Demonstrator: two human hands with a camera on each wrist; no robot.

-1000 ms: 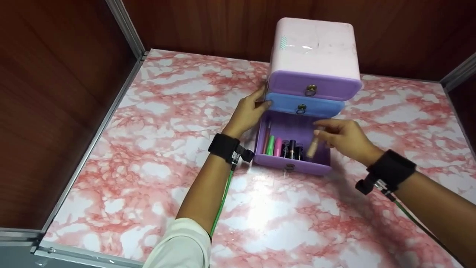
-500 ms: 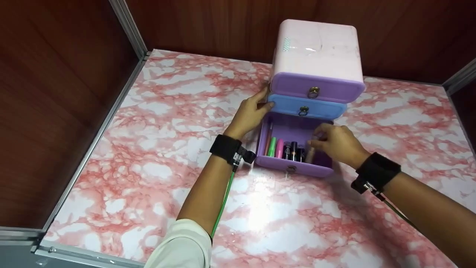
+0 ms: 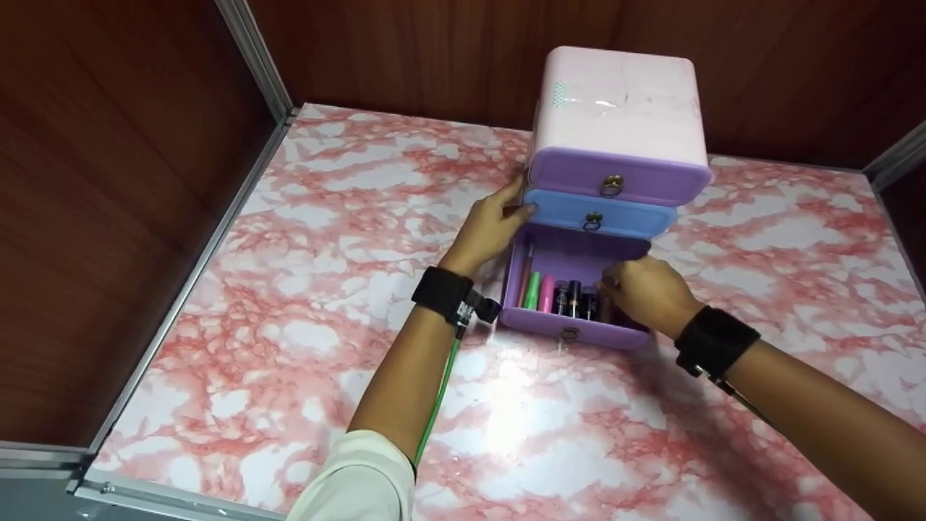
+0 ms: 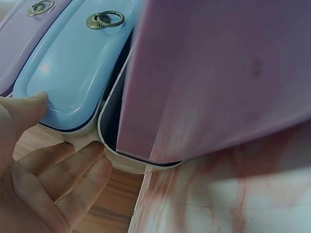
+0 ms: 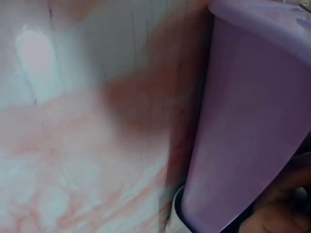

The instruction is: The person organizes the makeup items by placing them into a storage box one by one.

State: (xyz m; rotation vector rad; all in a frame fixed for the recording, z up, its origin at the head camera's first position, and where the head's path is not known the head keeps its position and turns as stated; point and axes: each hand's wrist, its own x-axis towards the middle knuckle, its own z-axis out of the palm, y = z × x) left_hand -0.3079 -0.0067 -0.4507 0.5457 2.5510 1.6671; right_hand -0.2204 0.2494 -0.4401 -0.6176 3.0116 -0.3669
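Observation:
A pale pink cabinet (image 3: pixel 622 101) with purple and blue drawer fronts stands at the back. Its bottom purple drawer (image 3: pixel 535 320) is pulled out. My left hand (image 3: pixel 492 228) braces the cabinet's left corner, thumb on the blue drawer front (image 4: pixel 73 63) and fingers fairly straight against the side. Inside the purple drawer my right hand (image 3: pixel 651 293) pinches a slim beige tube (image 3: pixel 606 311), mostly hidden by shadow and fingers. To its left lie a green tube (image 3: pixel 532 291), a pink tube (image 3: pixel 548 294) and several black cosmetic tubes (image 3: pixel 574 298).
A thin reddish-brown pencil-like stick (image 3: pixel 525 278) lies along the drawer's left wall. Pink-and-white marbled tabletop (image 3: pixel 325 333) surrounds the cabinet. Dark wood panels (image 3: pixel 130 181) with metal edging close off the back and sides.
My right hand has moved down and left into the open drawer, lowering the beige tube beside the black ones. The left hand stays on the cabinet corner. The head view has shifted slightly.

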